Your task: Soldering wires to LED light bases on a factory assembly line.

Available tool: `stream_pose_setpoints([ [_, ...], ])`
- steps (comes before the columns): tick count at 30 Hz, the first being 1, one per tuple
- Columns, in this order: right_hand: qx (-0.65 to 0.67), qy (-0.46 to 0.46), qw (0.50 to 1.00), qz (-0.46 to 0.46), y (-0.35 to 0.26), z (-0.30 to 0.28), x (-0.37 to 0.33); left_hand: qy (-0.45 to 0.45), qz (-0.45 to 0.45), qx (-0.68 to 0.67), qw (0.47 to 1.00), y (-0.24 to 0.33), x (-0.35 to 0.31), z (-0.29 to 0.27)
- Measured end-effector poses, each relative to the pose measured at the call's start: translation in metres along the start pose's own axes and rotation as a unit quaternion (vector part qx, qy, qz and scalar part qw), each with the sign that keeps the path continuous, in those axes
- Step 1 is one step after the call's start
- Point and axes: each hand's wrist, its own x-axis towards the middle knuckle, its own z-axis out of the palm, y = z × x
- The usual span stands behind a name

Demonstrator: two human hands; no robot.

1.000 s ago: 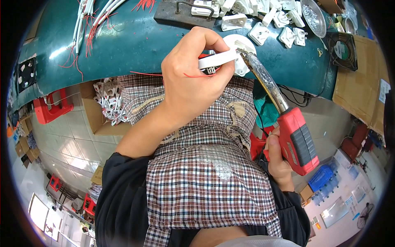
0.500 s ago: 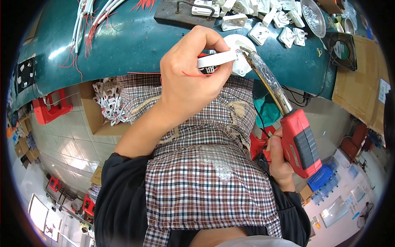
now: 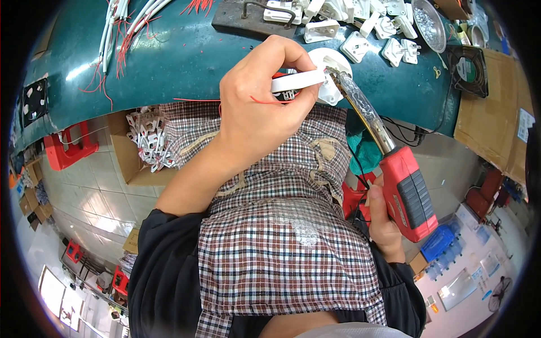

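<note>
My left hand (image 3: 256, 98) grips a flat white plastic part (image 3: 297, 82) with thin red wires (image 3: 265, 101) hanging from it, held at the near edge of the green workbench (image 3: 186, 56). My right hand (image 3: 383, 219) holds a red electric screwdriver (image 3: 407, 191) by its body. The tool's long clear-sleeved shaft (image 3: 363, 107) slants up and its tip meets the white part beside a round white piece (image 3: 332, 62).
Several white plug parts (image 3: 360, 31) lie on the bench beyond, with a metal bowl of screws (image 3: 429, 19), a dark metal block (image 3: 248, 17) and bundles of red and white wires (image 3: 127, 28). A cardboard box of white parts (image 3: 143, 146) sits by my left leg. A small fan (image 3: 466, 70) rests at right.
My left hand has stayed on the white part while the screwdriver and my right hand shifted slightly down and right.
</note>
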Motion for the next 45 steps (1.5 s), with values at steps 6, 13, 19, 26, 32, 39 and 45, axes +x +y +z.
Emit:
stream_pose_setpoints([
  [6, -0.009, 0.028, 1.0, 0.009, -0.001, -0.006, -0.011, -0.004, 0.0, 0.003, 1.0, -0.001, 0.0, -0.001],
  [13, 0.043, 0.027, 0.999, -0.019, -0.001, -0.004, 0.003, 0.002, -0.004, 0.006, 1.0, -0.001, 0.0, 0.0],
  [19, 0.195, 0.094, 0.976, 0.001, -0.009, 0.017, 0.023, 0.002, -0.003, 0.006, 1.0, -0.002, 0.002, 0.001],
  [26, 0.234, 0.094, 0.964, -0.084, -0.031, 0.052, 0.065, 0.021, -0.024, 0.035, 0.999, 0.012, 0.004, 0.004],
  [32, 0.2, 0.061, 0.963, -0.171, -0.061, 0.07, 0.09, -0.008, 0.022, 0.097, 0.995, 0.022, 0.003, 0.0],
  [39, 0.177, 0.068, 0.968, -0.164, -0.063, 0.069, 0.094, -0.015, 0.063, 0.168, 0.984, 0.032, 0.007, -0.004],
  [45, 0.269, 0.109, 0.945, -0.148, -0.045, 0.056, 0.094, -0.051, 0.008, 0.129, 0.99, 0.025, 0.015, -0.008],
])
